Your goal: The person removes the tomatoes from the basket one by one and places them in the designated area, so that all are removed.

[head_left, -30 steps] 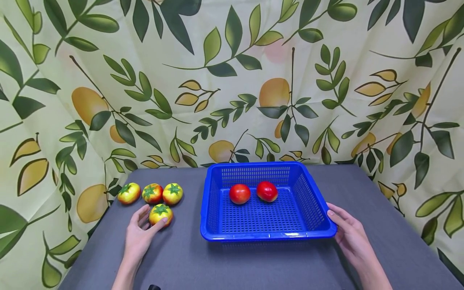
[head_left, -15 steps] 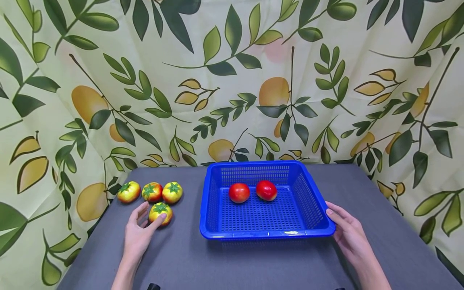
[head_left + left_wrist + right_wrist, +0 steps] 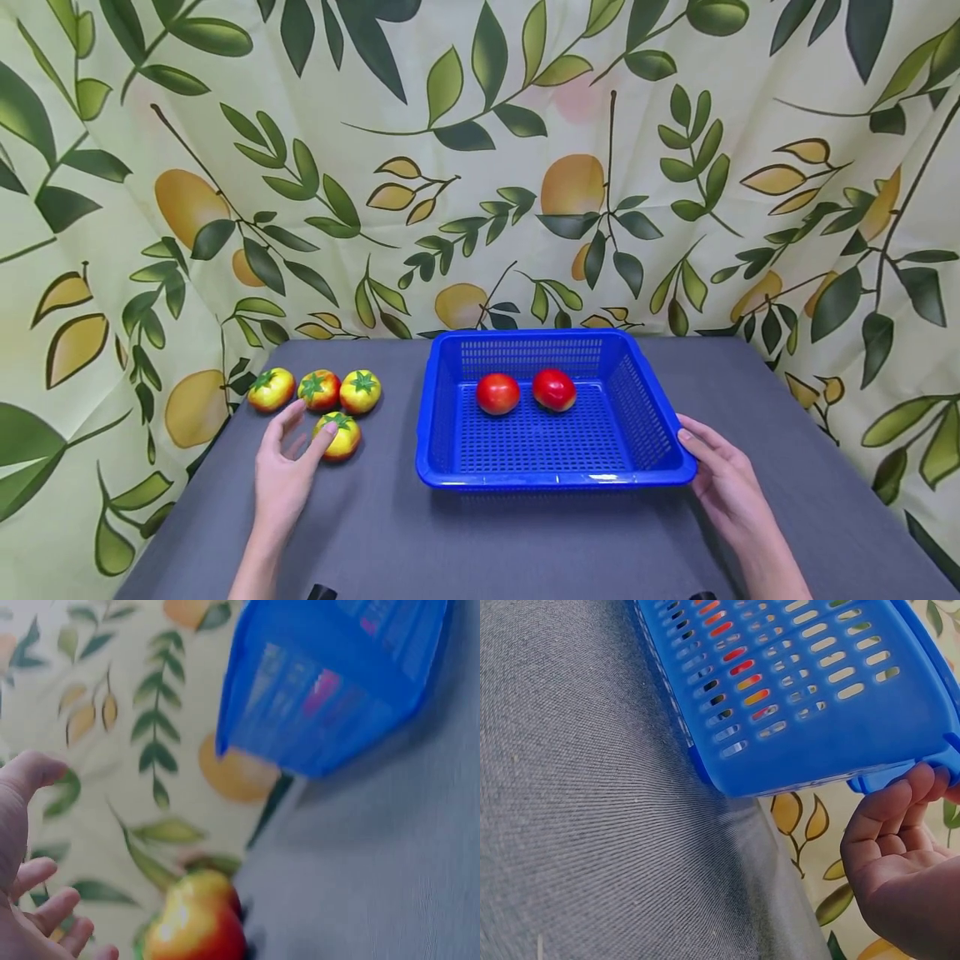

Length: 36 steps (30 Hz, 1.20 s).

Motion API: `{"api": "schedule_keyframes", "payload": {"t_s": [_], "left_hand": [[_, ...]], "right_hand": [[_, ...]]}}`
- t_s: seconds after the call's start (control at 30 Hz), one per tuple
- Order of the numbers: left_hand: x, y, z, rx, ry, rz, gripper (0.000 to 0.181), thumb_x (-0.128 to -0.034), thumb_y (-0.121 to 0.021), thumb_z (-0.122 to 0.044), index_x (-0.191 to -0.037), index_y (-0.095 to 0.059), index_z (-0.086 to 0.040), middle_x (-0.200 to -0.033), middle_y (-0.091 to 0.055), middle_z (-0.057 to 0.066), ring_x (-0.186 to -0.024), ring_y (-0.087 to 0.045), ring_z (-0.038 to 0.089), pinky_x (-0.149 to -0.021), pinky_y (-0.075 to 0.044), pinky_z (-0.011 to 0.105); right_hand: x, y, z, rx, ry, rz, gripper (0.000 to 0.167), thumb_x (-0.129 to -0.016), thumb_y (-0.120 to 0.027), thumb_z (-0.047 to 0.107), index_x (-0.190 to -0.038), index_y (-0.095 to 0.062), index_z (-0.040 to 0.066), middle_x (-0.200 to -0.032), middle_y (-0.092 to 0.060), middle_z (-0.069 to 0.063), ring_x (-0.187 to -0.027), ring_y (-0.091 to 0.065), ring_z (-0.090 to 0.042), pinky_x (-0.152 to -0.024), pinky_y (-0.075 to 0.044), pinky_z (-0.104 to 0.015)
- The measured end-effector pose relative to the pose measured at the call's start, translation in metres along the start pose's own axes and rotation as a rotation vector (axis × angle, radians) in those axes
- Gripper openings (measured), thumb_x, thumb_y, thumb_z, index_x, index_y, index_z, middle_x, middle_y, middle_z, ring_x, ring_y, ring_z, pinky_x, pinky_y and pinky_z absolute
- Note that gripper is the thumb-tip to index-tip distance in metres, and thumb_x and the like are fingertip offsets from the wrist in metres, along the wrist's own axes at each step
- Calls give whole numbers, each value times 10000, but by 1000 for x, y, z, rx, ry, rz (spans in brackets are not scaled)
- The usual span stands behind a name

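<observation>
Two red tomatoes [image 3: 497,393] lie inside the blue basket [image 3: 557,480] on the grey table. My right hand [image 3: 731,492] grips the basket's right rim, fingertips curled under it in the right wrist view. At the left, my left hand [image 3: 283,483] is beside the nearest yellow-red tomato [image 3: 341,442], thumb over its left side and fingers spread; the left wrist view shows the hand [image 3: 30,877] apart from a yellow-red tomato [image 3: 199,922]. Behind it three more yellow-red tomatoes [image 3: 361,392] sit in a row.
A cloth with leaf and fruit print [image 3: 480,200] hangs behind the table [image 3: 525,550] and along its sides. Small black objects [image 3: 322,592] show at the bottom edge of the head view.
The left thumb and fingers have lifted slightly off the nearest yellow-red tomato and spread wider. The right hand keeps its grip on the basket, and the head view has shifted a little.
</observation>
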State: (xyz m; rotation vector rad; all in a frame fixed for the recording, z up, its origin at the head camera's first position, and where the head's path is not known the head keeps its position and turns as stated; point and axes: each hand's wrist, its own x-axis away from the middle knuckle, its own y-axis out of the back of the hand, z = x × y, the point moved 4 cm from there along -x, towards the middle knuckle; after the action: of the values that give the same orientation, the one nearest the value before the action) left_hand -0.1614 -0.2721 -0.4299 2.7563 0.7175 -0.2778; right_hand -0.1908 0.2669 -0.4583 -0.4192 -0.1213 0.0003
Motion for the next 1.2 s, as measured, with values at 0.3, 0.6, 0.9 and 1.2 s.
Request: {"api": "schedule_keyframes", "payload": {"t_s": [0.3,0.6,0.9,1.2], "left_hand": [[16,-48,-73,-13,-249,220,606,-855,-789,-154,-1392,-513,-112,-1403,-479,22,-1278,-431,152,-1052,-369,308],[22,-115,-125,-163,-399,577,651,-834,-780,-417,-1399,-501,-255,-1459,-417,-37,-1267,-453,233,-968,-449,498],[-2,-173,-161,-197,-485,849,632,-845,-782,-363,-1397,-525,-197,-1405,-469,-53,-1228,-467,153,-958,-462,396],[-26,-237,-161,-186,-463,1087,624,-850,-783,-329,-1404,-545,-168,-1398,-526,33,-1245,-478,189,-983,-449,432]], "right_hand": [[1,0,2,21,-5,-16,185,-1009,-580,164,-1129,-707,226,-1103,-703,18,-969,-680,-151,-803,-549,-303],[1,1,2,26,-14,-28,181,-1007,-585,172,-1127,-705,235,-1100,-704,21,-964,-681,-153,-804,-549,-301],[1,2,0,28,-9,-23,185,-1007,-586,168,-1141,-701,222,-1106,-705,5,-957,-684,-154,-794,-552,-299],[1,1,0,-4,16,5,196,-1015,-565,134,-1151,-695,189,-1113,-704,-35,-973,-682,-167,-799,-551,-305]]}}
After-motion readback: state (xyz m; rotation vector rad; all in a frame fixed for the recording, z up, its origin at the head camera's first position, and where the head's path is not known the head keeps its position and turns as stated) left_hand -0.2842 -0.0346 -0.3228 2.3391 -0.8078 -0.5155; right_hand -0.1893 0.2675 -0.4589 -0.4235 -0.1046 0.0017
